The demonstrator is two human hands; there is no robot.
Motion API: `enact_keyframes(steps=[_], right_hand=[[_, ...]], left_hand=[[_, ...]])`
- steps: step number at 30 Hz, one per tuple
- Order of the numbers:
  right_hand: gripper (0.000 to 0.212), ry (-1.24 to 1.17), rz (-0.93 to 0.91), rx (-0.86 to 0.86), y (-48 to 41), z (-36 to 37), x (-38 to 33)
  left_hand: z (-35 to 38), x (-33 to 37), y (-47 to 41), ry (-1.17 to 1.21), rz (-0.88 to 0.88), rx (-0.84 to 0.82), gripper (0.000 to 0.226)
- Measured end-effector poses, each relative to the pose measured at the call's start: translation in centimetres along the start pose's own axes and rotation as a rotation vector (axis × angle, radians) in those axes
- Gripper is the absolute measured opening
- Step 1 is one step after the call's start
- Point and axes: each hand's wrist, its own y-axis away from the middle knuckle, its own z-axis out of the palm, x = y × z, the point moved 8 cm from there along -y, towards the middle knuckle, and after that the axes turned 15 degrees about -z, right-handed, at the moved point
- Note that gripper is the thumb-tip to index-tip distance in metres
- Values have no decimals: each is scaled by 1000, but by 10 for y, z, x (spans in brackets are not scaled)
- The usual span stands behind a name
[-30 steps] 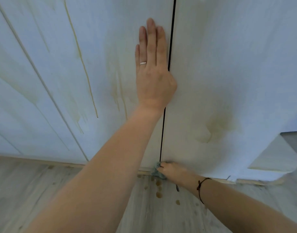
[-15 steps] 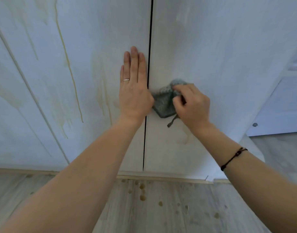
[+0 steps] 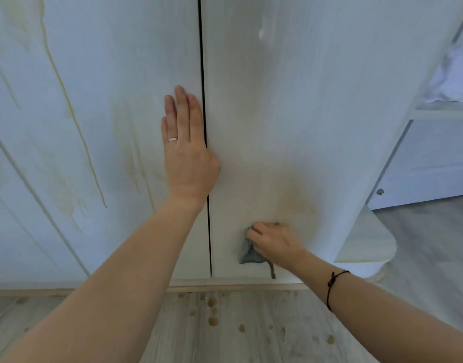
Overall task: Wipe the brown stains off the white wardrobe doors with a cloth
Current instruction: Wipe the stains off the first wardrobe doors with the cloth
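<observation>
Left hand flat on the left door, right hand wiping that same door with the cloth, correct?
No: the head view shows the right hand wiping the right door with the cloth. The left hand does lie flat on the left door.

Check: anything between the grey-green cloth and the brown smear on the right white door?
Nothing visible. The right hand holds the grey-green cloth just below the faint brown smear; only bare white door lies between.

Much of the cloth is covered by the right hand, and the white bundle on the shelf is blurred and cut by the right edge.
</observation>
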Motion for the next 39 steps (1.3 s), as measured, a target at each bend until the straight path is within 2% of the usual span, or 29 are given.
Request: enact_keyframes(steps=[2,4,6,8,11,15,18,20,22,25,26,29,32,35,39], right_hand=[[14,105,99,271,-21,-56,34],[16,181,275,475,-31,-113,71],[19,182,450,651,-34,-154,105],[17,161,535,741,-32,-170,117],[16,161,447,664,-24,-144,98],[14,132,186,341,8,-63,53],[30,-1,76,60,47,-5,36],[43,-21,36,-67,62,10,33],[41,-5,48,-46,57,-2,40],[16,89,198,205,32,-60,74],[13,130,270,298,24,-85,88],[16,205,485,559,11,-150,127],[17,161,634,751,7,-170,142],[36,166,478,657,1,-137,117],[16,185,190,345,31,-57,59]], left_hand=[[1,1,0,-2,-7,34,82],[2,1,1,0,-12,53,83],[2,1,1,-1,-17,49,84],[-1,1,-1,4,-27,37,84],[-2,1,0,7,-15,16,83],[1,-1,0,-21,4,-5,85],[2,-2,-1,-14,2,11,85],[2,-1,-1,-16,-10,22,83],[2,0,-1,-18,-21,28,81],[1,2,-1,-18,-24,31,78],[0,3,0,-19,-24,29,79],[-1,2,0,-19,-32,17,82],[0,1,1,-32,-37,2,82],[2,-3,3,-45,-16,5,83],[9,-12,21,-60,29,-24,84]])
